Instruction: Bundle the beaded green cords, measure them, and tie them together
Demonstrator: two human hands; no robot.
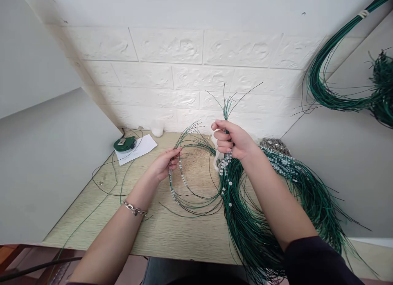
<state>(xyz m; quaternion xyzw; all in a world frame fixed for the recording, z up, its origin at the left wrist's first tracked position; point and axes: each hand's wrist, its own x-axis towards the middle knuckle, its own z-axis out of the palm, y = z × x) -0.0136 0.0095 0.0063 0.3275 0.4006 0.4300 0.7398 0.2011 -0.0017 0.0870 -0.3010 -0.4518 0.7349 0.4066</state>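
Two closed grips on thin green wire (245, 223)

At left, a rounded dark-green tape measure (125, 143) overlaps a white paper sheet (143, 149) on the pale wood-grained tabletop (184, 240). The left hand (163, 164), its wrist bearing a silver chain bracelet (135, 209), pinches a few looped wires carrying small white pieces (175, 197). The right hand (231, 139) is closed around an upright wire bundle (226, 166) above the tabletop; its tips fan out overhead. Beyond the right forearm lies a dense green wire mass (317, 195). At upper right, a banded bundle (340, 35) curves downward.
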